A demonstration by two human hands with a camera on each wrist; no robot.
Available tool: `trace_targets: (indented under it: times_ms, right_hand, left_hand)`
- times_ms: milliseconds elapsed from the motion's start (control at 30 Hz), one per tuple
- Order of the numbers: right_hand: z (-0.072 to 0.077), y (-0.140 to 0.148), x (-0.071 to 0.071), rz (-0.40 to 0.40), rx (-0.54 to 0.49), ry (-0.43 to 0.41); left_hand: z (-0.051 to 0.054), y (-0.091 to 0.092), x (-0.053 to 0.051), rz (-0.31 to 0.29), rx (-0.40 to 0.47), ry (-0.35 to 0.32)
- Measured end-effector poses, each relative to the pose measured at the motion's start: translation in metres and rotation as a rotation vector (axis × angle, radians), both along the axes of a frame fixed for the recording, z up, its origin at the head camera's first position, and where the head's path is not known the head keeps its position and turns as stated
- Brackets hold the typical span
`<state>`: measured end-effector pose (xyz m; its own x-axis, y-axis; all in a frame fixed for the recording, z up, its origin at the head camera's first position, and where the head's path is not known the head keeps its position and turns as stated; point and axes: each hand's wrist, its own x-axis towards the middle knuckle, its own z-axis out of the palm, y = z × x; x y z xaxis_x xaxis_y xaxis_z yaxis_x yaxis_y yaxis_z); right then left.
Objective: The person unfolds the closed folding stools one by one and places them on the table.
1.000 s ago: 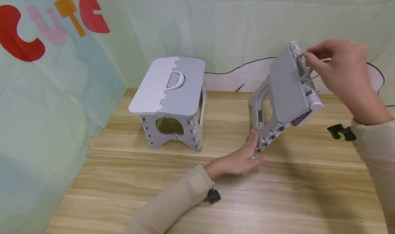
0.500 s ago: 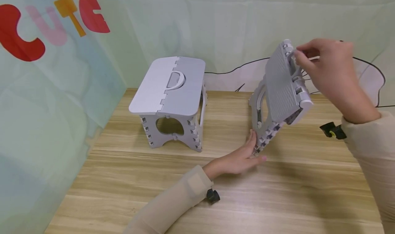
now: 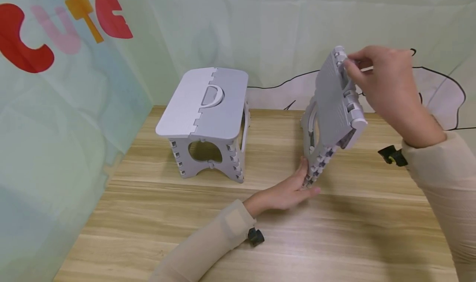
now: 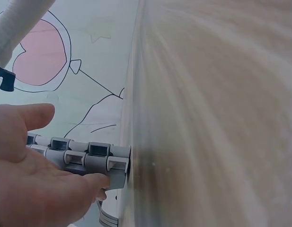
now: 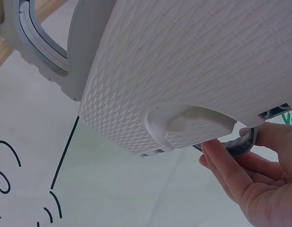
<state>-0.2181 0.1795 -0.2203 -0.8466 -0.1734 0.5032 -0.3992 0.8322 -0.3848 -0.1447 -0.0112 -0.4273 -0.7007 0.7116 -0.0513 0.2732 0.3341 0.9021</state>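
A slanted step stool between two hands

The right hand [image 3: 390, 79] pinches the grey carry handle [image 5: 241, 149] of a part-folded step stool [image 3: 329, 98]. The left hand [image 3: 284, 193] has straight fingers, and touches the hinged lower edge of this same stool. The part-folded step stool is to the right of the standing step stool [image 3: 223, 119], well apart; a strip of wooden tabletop [image 3: 275, 150] lies between. Behind the standing step stool, the rear tabletop edge meets the fabric backdrop [image 3: 267, 38]; in front of it, more tabletop extends.
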Motion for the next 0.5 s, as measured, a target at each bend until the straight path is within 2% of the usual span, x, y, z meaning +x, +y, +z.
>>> trace_targets:
  times_ms: [233, 500]
  right_hand:
    - [-0.001, -0.006, 0.0, 0.022, 0.007, 0.022]
    - [0.0, -0.014, -0.002, 0.035, -0.004, 0.007]
  left_hand:
    - [-0.001, -0.002, 0.0, -0.007, 0.019, -0.005]
    - [-0.002, -0.004, -0.001, -0.021, 0.04, 0.016]
